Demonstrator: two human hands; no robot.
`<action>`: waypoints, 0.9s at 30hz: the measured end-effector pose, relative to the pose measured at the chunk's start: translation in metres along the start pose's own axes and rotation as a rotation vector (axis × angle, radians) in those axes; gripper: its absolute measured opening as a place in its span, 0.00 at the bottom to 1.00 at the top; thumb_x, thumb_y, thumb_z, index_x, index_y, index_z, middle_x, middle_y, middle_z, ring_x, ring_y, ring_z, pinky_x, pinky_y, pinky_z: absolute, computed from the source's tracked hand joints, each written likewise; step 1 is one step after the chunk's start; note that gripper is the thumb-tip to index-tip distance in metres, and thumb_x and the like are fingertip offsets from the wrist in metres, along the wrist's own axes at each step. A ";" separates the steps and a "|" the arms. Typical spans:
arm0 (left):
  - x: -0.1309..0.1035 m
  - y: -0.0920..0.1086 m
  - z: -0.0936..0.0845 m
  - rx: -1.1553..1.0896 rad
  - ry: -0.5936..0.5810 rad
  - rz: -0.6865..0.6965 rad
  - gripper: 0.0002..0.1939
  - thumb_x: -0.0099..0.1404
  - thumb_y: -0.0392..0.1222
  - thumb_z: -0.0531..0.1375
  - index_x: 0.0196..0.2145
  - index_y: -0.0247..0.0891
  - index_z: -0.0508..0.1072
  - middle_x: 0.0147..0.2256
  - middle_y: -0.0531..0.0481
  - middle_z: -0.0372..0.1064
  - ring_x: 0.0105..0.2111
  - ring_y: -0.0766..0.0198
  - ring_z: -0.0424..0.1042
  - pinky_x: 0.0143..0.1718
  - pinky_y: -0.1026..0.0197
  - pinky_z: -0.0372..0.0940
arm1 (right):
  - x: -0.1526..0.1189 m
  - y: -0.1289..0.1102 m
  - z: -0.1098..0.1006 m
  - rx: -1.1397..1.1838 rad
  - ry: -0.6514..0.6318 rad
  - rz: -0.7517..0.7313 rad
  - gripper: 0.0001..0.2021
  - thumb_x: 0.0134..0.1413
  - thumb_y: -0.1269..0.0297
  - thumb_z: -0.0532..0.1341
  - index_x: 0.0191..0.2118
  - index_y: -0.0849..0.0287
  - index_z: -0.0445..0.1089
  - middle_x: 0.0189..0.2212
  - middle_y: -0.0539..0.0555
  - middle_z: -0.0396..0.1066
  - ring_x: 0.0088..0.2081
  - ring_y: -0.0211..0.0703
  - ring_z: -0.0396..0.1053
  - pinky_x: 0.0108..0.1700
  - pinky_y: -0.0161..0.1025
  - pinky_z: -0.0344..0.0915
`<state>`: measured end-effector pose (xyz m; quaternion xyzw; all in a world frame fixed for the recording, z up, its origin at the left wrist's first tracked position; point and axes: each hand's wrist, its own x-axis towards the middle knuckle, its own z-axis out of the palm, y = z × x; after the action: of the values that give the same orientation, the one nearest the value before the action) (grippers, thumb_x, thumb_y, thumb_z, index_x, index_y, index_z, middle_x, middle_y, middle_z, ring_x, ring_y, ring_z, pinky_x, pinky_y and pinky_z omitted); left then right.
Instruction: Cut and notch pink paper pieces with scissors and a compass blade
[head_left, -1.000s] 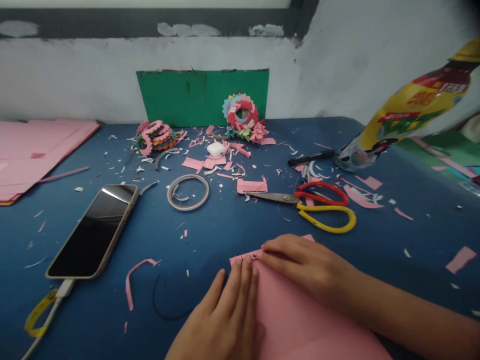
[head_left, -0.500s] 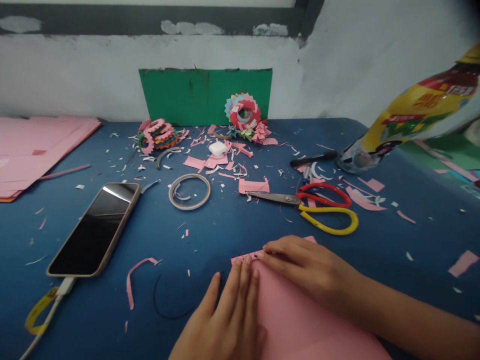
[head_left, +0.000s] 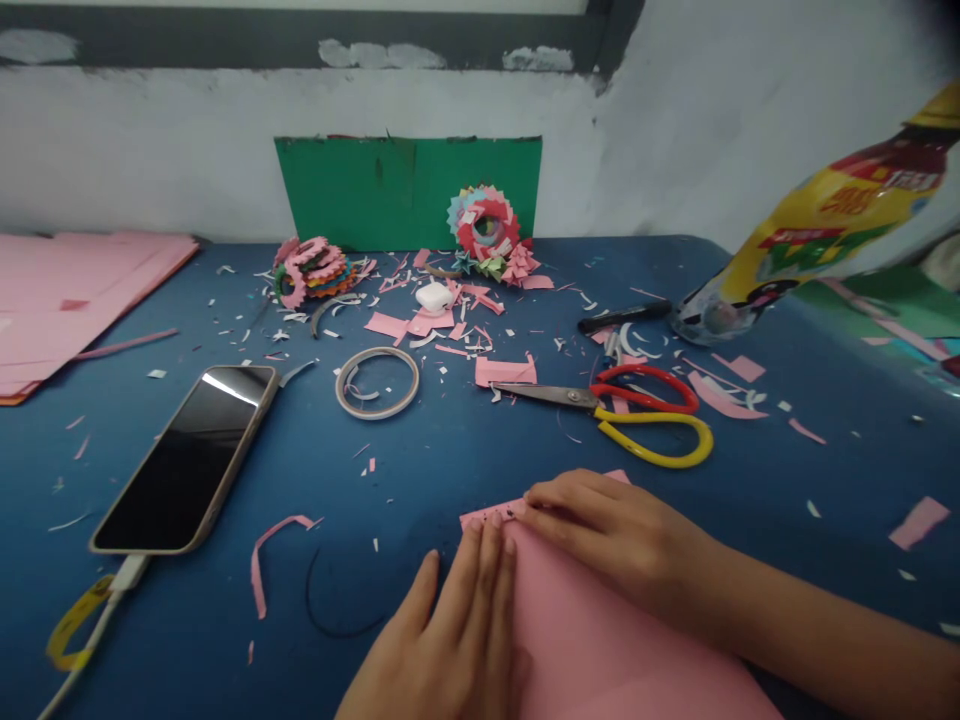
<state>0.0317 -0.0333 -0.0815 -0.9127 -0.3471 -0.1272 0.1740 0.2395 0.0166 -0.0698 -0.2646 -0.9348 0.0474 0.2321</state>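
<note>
I see the blue tabletop (head_left: 450,470) filling most of the view, strewn with paper scraps. Against the wall at its far edge leans a green card (head_left: 409,190). A stack of pink sheets (head_left: 67,295) lies at the far left edge. Near the right edge stands a bottle (head_left: 817,230) with a yellow label, tilted in my view.

At the near edge, about the middle, lies the pink paper (head_left: 600,640), flat on the tabletop with one corner pointing away from me. My left hand (head_left: 457,640) rests on its left part, palm down, fingers straight and held close together, thumb spread out over the blue surface. My right hand (head_left: 615,535) lies flat across the paper's far corner, fingers extended leftward and pressing along the edge there. The two sets of fingertips nearly meet at that corner. Neither hand grips anything.

Toward the near left corner lies a phone (head_left: 184,460), screen dark, with a cable plugged into its near end. Just beyond my right hand lie scissors (head_left: 622,410) with one red and one yellow handle, blades pointing left. A tape ring (head_left: 376,383) sits near the middle of the tabletop. By the far edge are two paper rosettes, one (head_left: 311,270) lying flat, one (head_left: 484,225) propped against the green card. A black marker (head_left: 622,317) lies beside the bottle.
</note>
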 end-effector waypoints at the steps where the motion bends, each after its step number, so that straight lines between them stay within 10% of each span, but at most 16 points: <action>1: -0.001 0.000 0.000 -0.001 0.002 0.001 0.19 0.66 0.42 0.45 0.47 0.32 0.70 0.48 0.47 0.69 0.50 0.58 0.62 0.44 0.58 0.55 | -0.001 0.000 0.000 0.005 -0.007 0.001 0.14 0.60 0.74 0.46 0.43 0.68 0.68 0.36 0.59 0.70 0.39 0.39 0.65 0.43 0.36 0.64; 20: 0.021 -0.017 -0.009 -0.152 -0.126 0.226 0.19 0.60 0.35 0.50 0.46 0.24 0.68 0.47 0.35 0.66 0.44 0.52 0.65 0.45 0.56 0.59 | 0.011 0.003 -0.018 0.349 -0.272 0.338 0.16 0.55 0.73 0.52 0.46 0.55 0.69 0.34 0.54 0.66 0.34 0.37 0.65 0.36 0.36 0.64; 27: 0.028 -0.020 -0.011 -0.178 -0.095 0.259 0.16 0.58 0.32 0.50 0.41 0.24 0.71 0.41 0.36 0.70 0.42 0.53 0.67 0.46 0.56 0.60 | 0.012 0.033 -0.044 0.229 0.139 0.550 0.09 0.55 0.68 0.54 0.37 0.59 0.71 0.33 0.54 0.72 0.36 0.39 0.69 0.36 0.35 0.65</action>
<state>0.0366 -0.0074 -0.0569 -0.9666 -0.2219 -0.0905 0.0906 0.2664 0.0492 -0.0327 -0.4826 -0.7985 0.1955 0.3022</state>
